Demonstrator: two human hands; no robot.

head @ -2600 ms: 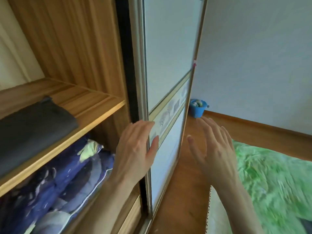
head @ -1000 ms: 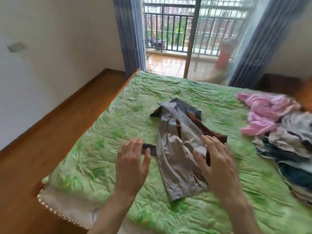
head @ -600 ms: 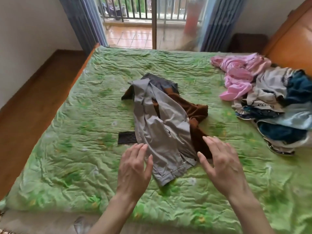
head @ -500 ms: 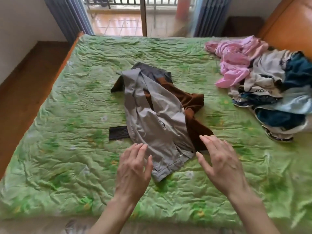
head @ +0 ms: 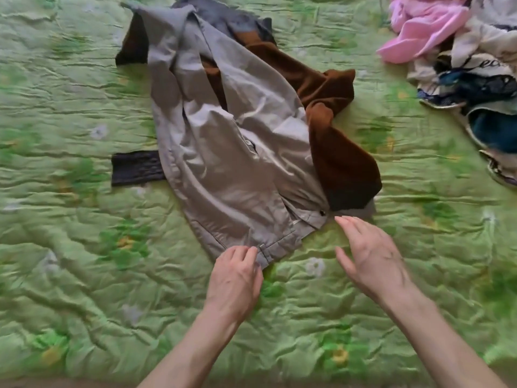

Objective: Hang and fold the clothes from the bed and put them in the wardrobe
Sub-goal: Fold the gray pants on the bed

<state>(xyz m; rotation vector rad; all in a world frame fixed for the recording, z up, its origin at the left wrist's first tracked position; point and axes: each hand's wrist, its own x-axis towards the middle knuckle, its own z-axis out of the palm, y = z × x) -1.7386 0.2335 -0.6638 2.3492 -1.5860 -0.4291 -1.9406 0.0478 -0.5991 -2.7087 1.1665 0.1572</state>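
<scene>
Shiny grey trousers [head: 232, 141] lie spread on the green quilted bedspread [head: 84, 261], waistband toward me. Under them sit a brown garment [head: 330, 107] and a dark one whose black cuff [head: 137, 168] sticks out on the left. My left hand [head: 235, 273] is at the near edge of the waistband, its fingers curled onto the fabric. My right hand [head: 369, 256] hovers just right of the waistband corner with straight fingers, holding nothing.
A heap of mixed clothes [head: 481, 79] lies at the right edge of the bed, with a pink garment [head: 425, 26] on its near-left side. Bare bedspread surrounds the grey trousers on the left and in front.
I turned from the wardrobe to the bed and leaned in. Both hands came down toward the grey trousers, and my left hand's fingers have curled onto the waistband.
</scene>
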